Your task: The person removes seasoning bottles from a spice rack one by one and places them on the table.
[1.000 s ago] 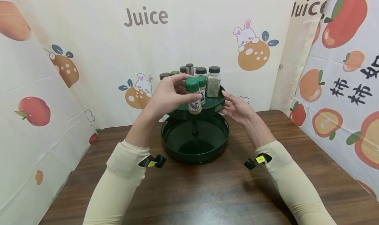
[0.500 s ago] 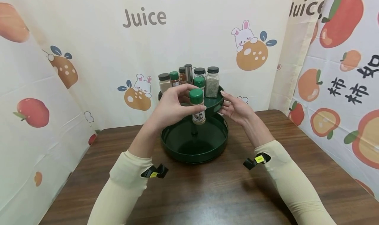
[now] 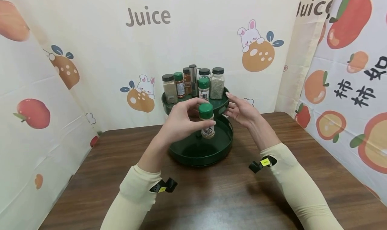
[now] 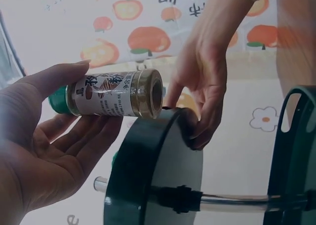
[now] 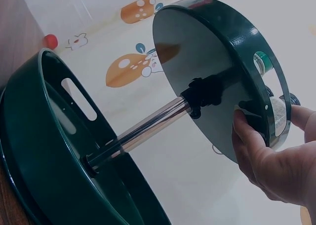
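Observation:
My left hand (image 3: 182, 120) grips a green-capped spice jar (image 3: 207, 117) between thumb and fingers, in front of a dark green two-tier rack. In the left wrist view the printed label of that spice jar (image 4: 111, 93) faces the camera. The right hand (image 3: 243, 110) holds the right rim of the upper tray (image 3: 222, 109); in the right wrist view its fingers (image 5: 249, 141) lie under the tray and the thumb is at the rim. Below, the lower tray (image 3: 199, 161) stands on the table. Another green-capped jar (image 3: 204, 88) stands at the upper tray's front.
Several more bottles stand on the upper tray, among them a black-capped jar (image 3: 217, 83), a beige-filled jar (image 3: 170, 88) and a tall silver-topped bottle (image 3: 193, 78). A metal post (image 5: 153, 124) joins the trays. Printed curtains surround the wooden table (image 3: 223, 196).
My left hand has carried the spice jar down and slightly right, from the upper tray's front to above the lower tray. The right hand keeps its hold on the upper tray's rim.

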Demonstrator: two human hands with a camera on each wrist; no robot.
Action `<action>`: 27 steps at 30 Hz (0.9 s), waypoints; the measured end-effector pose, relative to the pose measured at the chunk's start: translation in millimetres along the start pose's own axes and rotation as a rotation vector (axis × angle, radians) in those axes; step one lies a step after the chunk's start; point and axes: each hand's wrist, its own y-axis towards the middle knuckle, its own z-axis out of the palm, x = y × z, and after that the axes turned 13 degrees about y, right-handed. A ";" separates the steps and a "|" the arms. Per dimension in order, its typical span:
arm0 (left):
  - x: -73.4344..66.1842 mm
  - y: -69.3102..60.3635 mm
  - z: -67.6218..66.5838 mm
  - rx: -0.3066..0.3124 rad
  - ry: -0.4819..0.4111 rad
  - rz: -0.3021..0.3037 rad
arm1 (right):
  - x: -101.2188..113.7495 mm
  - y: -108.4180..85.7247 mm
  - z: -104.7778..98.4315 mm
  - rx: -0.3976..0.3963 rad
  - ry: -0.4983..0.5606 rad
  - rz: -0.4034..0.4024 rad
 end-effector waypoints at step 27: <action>19.3 -9.6 55.7 0.119 -0.035 0.029 | 2.0 -2.6 0.0 0.022 -0.023 -0.005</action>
